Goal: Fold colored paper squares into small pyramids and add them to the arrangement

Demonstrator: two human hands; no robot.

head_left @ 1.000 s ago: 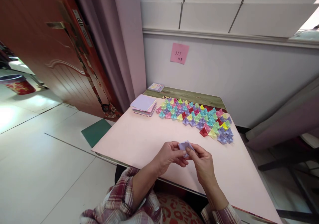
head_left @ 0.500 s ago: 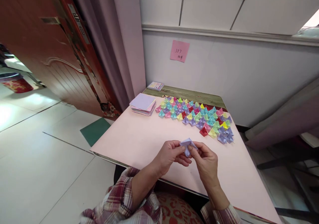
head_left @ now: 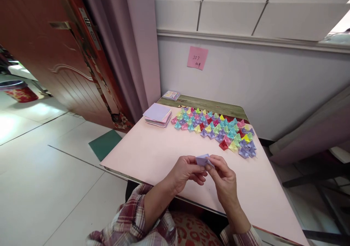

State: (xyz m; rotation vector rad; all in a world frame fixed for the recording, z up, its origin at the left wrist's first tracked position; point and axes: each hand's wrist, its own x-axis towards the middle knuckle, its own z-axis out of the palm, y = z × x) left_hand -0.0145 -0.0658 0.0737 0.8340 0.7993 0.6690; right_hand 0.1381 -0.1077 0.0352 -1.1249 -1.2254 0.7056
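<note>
Paper (head_left: 201,160) is spanning left to right between our left fingers (head_left: 198,168) and right fingers (head_left: 219,162) (we're pinching it with both).

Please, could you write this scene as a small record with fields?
Left hand: fingers hold purple paper
Right hand: fingers hold the same paper
Paper state: partly folded, above the table
Folded pieces: many colours, grouped on the table's far side
Paper stack: left of the folded pieces, purple sheet uppermost
Wall note: pink, marked "357"
</note>
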